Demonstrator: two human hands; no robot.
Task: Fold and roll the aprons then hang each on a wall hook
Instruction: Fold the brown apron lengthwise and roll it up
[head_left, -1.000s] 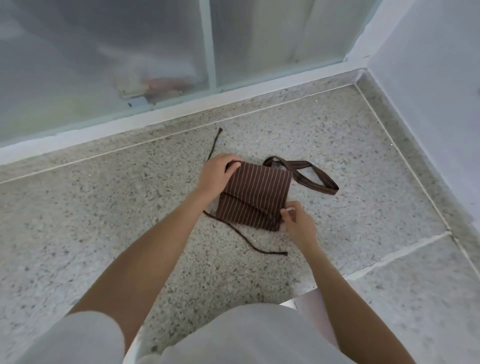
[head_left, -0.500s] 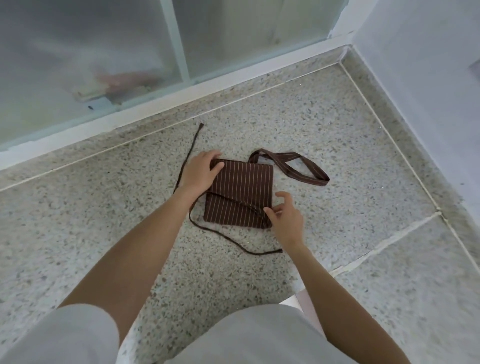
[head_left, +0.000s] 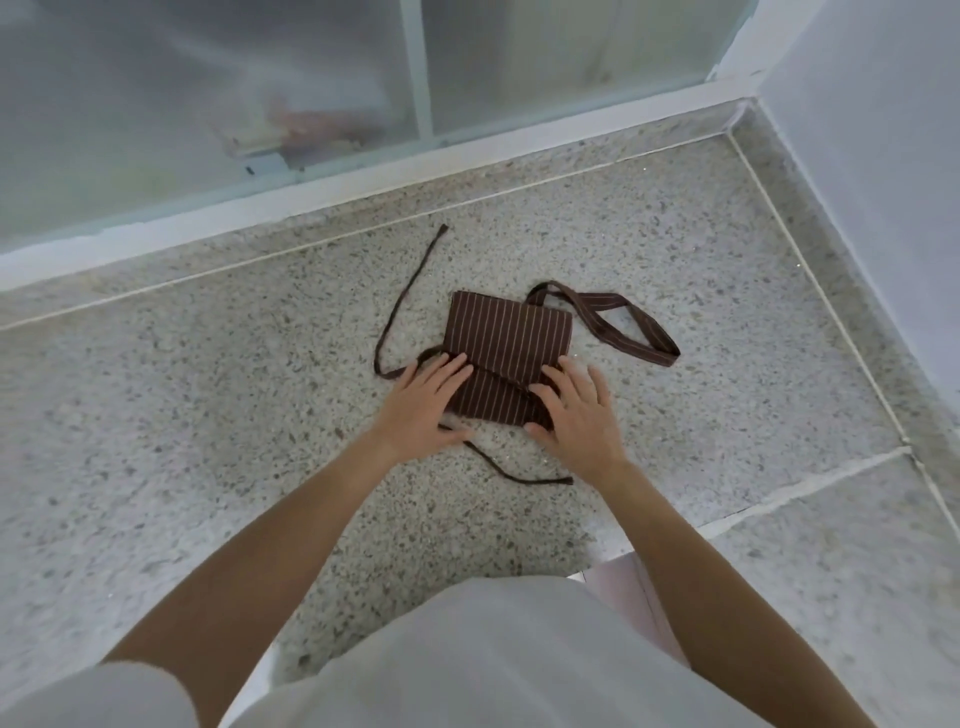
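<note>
Both of our hands now lie flat on the near half of the folded apron (head_left: 511, 338), which rests on the speckled floor (head_left: 208, 415) in front of our knees, near the corner where the frosted glass panel (head_left: 208, 104) meets the pale wall (head_left: 883, 130). Our left hand (head_left: 423, 402) has its fingers straight and slightly spread, pressing down on the apron's near left part, with the thumb out on the floor beside the cloth. Our right hand (head_left: 579, 410) is likewise spread, fingers straight, pressing the near right corner. Half a second ago the left hand sat higher up, curled over the far left corner of the bundle, and the right hand was only touching the near right corner with bent fingers; a second ago that right hand was pinching the corner. Since then both hands have come down to the near edge and flattened out. The apron itself remains a small brown striped square with a diagonal fold line running across it between our hands. Its wide neck loop (head_left: 623, 327) lies out on the floor to the right of the bundle, as before. One thin tie (head_left: 402, 301) runs away from the left side toward the glass, and another tie (head_left: 519, 475) trails along the floor just below our wrists.
</note>
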